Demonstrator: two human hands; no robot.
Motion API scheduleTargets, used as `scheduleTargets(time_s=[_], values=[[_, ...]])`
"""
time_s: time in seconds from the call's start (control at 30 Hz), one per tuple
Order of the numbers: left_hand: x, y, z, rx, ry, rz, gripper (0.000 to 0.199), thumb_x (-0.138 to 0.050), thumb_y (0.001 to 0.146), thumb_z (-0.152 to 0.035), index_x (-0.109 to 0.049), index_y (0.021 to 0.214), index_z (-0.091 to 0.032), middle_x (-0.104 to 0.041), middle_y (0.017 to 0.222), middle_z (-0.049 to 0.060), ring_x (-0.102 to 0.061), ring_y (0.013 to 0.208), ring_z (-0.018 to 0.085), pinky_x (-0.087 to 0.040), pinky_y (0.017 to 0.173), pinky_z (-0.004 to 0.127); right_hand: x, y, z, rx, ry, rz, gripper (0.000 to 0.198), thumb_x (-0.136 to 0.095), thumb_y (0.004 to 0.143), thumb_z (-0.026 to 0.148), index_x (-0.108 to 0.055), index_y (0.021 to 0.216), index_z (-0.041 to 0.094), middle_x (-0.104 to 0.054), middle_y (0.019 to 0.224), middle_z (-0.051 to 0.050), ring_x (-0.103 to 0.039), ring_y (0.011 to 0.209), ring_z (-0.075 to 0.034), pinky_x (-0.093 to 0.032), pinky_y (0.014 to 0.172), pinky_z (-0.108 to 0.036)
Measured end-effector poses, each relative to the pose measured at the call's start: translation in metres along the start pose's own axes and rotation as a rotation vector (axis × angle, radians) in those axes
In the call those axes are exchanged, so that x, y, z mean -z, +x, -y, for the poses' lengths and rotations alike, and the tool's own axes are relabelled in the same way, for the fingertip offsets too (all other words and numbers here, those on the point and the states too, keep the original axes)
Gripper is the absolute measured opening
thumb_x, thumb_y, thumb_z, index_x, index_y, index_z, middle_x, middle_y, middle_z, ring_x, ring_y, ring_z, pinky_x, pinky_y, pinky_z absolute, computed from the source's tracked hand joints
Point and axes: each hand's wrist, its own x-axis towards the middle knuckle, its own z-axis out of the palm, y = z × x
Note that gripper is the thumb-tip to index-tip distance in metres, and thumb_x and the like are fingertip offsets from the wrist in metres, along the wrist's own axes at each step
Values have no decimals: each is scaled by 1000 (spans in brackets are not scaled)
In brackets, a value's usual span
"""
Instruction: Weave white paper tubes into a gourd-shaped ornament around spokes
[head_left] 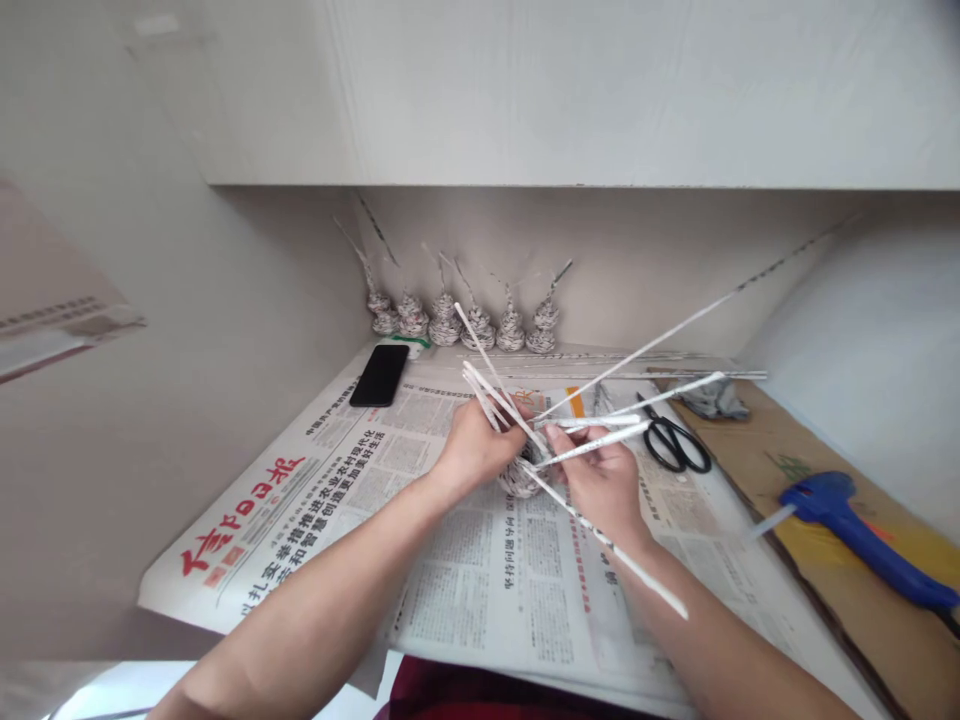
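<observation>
Over the middle of the newspaper is a small woven piece of rolled newspaper (pixel 519 482), its base rounded and coiled. Several thin white paper tubes (pixel 622 435) fan out from its top, and one long tube (pixel 660 332) reaches far to the upper right. My left hand (pixel 481 440) is closed around the left side of the piece, with tubes standing up past the thumb. On the other side, my right hand (pixel 600 475) pinches at the tubes near the rim. Its fingertips are partly hidden behind the tubes.
Several finished-looking woven paper gourds (pixel 480 328) line the back wall. A black phone (pixel 379 376) lies left on the newspaper (pixel 322 520). Loose paper tubes (pixel 690 375) rest behind. Black-handled scissors (pixel 679 445), a blue glue gun (pixel 855 530) and cardboard (pixel 757 460) are right. A shelf edge overhangs.
</observation>
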Motion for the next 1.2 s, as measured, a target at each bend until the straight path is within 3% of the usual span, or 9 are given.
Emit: scheduleTargets(time_s=[0.13, 0.27, 0.37, 0.47, 0.67, 0.93, 1.2], values=[[-1, -2, 1, -31, 18, -18, 21, -60, 71, -13, -71, 88, -17, -74, 86, 3, -68, 79, 16, -53, 72, 24, 1, -1, 6, -19, 143, -47, 28, -73, 74, 44, -69, 84, 18, -62, 62, 1, -50, 47, -11, -43, 45, -25], [-1, 1, 6, -24, -12, -44, 19, -60, 71, -14, -71, 87, -17, -73, 82, 4, -68, 77, 17, -53, 72, 26, 3, -2, 9, 32, 93, 25, 36, -74, 75, 38, -67, 106, 21, -69, 88, -4, -61, 68, -15, -51, 59, -28], [0, 4, 7, -26, -68, -91, 18, -61, 71, -12, -70, 85, -17, -73, 80, 4, -68, 74, 16, -53, 72, 26, 6, -3, 4, -18, 41, 78, 33, -73, 75, 39, -67, 102, 21, -70, 94, -6, -65, 79, -19, -54, 67, -30], [1, 4, 6, -27, -74, -132, 16, -61, 70, -12, -69, 83, -16, -72, 80, 3, -67, 73, 16, -53, 72, 26, 7, -4, -3, -80, 38, 144, 33, -71, 77, 41, -67, 102, 21, -72, 93, -6, -67, 76, -19, -55, 67, -32], [-1, 0, 7, -118, 72, -75, 19, -57, 73, -12, -69, 86, -18, -72, 84, 4, -66, 76, 17, -51, 71, 25, 7, -4, -4, -48, 4, 175, 29, -73, 76, 39, -68, 98, 19, -73, 94, -8, -68, 80, -21, -56, 72, -34], [-1, -5, 1, -192, 207, -58, 20, -54, 75, -12, -68, 87, -19, -70, 84, 5, -64, 78, 17, -49, 74, 27, 15, -6, 9, 220, -444, 109, 15, -68, 79, 36, -71, 84, 22, -71, 76, -2, -65, 64, -17, -53, 66, -30], [0, -2, 2, -160, 159, -58, 18, -55, 75, -13, -66, 88, -19, -70, 81, 4, -64, 75, 16, -49, 70, 26, 11, -2, -3, 47, -100, 189, 23, -65, 82, 42, -62, 92, 21, -69, 83, -5, -67, 73, -19, -55, 67, -31]])
